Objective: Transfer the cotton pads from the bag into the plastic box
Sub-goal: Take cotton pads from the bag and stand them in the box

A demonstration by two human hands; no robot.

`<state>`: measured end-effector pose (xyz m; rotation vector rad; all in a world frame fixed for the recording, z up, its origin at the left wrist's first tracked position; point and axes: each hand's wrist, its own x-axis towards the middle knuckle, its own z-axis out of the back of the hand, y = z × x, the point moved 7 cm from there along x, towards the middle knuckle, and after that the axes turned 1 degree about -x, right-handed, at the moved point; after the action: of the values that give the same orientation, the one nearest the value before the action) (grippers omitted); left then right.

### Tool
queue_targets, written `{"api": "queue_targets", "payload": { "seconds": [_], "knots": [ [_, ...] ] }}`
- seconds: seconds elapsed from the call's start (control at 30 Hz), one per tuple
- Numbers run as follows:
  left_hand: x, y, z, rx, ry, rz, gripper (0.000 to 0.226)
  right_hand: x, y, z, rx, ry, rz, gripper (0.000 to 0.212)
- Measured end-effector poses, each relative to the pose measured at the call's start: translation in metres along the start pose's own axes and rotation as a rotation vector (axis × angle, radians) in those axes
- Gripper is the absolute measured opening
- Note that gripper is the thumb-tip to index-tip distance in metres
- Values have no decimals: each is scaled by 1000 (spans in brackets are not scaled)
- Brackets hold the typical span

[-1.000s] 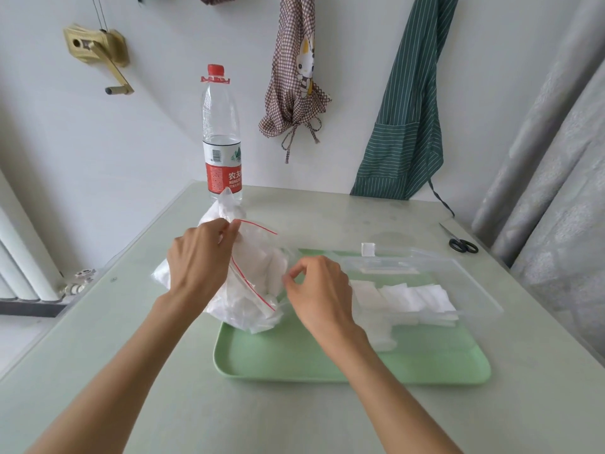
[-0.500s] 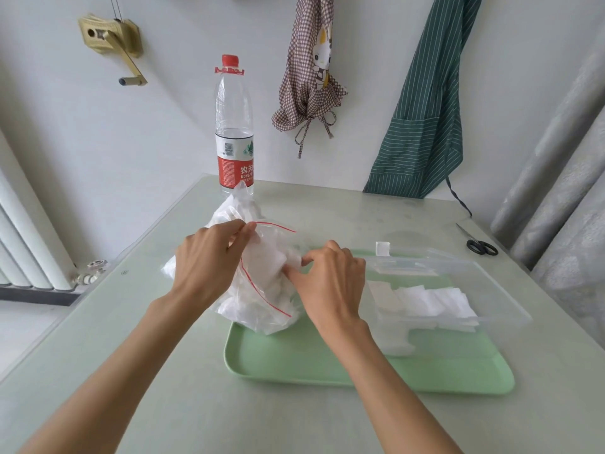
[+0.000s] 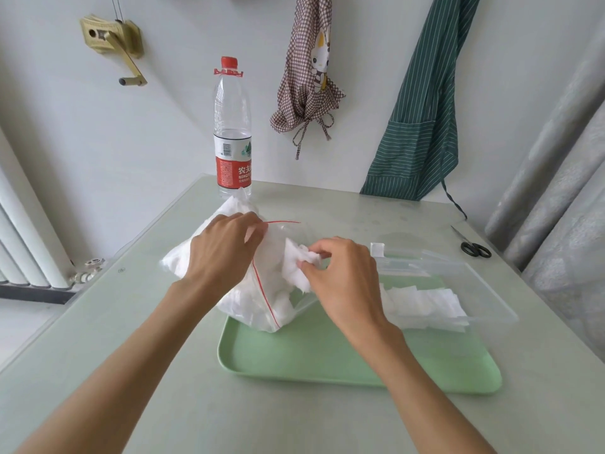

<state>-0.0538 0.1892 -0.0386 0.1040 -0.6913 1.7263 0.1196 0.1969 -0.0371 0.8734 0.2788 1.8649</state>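
A clear zip bag [image 3: 262,299] with a red seal line, stuffed with white cotton pads, lies partly on the left end of a green tray [image 3: 314,358]. My left hand [image 3: 222,253] pinches the bag's mouth edge and holds it up. My right hand [image 3: 340,276] pinches a small bunch of cotton pads [image 3: 299,265] at the bag's opening. To the right, the clear plastic box [image 3: 484,296] sits on the tray, with several flat white pads [image 3: 425,303] lying inside it.
A water bottle [image 3: 232,132] with a red label stands behind the bag. Black scissors [image 3: 473,245] lie at the table's right edge. Two aprons hang on the wall. Curtains stand to the right, a radiator to the left.
My right hand went into the bag's mouth and now draws out a bunch of pads, lifted slightly to the right. My left hand keeps its hold on the bag's edge.
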Motion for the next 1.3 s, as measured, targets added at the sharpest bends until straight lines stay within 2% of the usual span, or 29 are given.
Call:
{"api": "queue_targets", "payload": {
  "seconds": [0.1, 0.23, 0.33, 0.4, 0.43, 0.5, 0.6, 0.7, 0.83, 1.03, 1.1, 1.17, 1.23, 1.3],
  "knots": [
    [7, -8, -4, 58, 90, 42, 35, -4, -12, 25, 191, -2, -29, 6],
    [8, -19, -6, 88, 183, 103, 53, -8, -39, 49, 639, 103, -205, 8],
    [1, -46, 6, -17, 64, 51, 60, -14, -60, 56, 921, 193, -348, 14],
    [-9, -71, 14, -233, -42, 22, 46, -14, -74, 58, 1025, 232, -392, 16],
    [-16, -82, 14, -360, -55, 18, 35, -14, -79, 58, 1055, 249, -401, 17],
    [-26, -101, 1, -594, 29, 36, 24, -10, -86, 61, 1098, 266, -407, 18],
    [-31, -123, -31, -841, 246, 101, 37, -2, -97, 69, 1135, 264, -389, 21],
    [-30, -139, -51, -1097, 408, 191, 29, 5, -107, 77, 1055, 215, -349, 23],
    [-27, -148, -68, -1181, 488, 200, 19, 8, -116, 87, 861, 143, -289, 23],
    [-27, -152, -80, -1311, 472, 257, 17, 11, -132, 110, 636, -97, -204, 10],
    [-26, -149, -81, -1352, 461, 280, 18, 12, -145, 119, 709, -177, -266, 11],
    [-24, -147, -81, -1364, 459, 286, 19, 11, -160, 126, 881, -234, -393, 11],
    [-24, -149, -82, -1376, 454, 289, 18, 10, -168, 126, 1107, -212, -495, 12],
    [-25, -151, -84, -1371, 435, 297, 18, 9, -161, 118, 1288, -104, -523, 15]
  ]
}}
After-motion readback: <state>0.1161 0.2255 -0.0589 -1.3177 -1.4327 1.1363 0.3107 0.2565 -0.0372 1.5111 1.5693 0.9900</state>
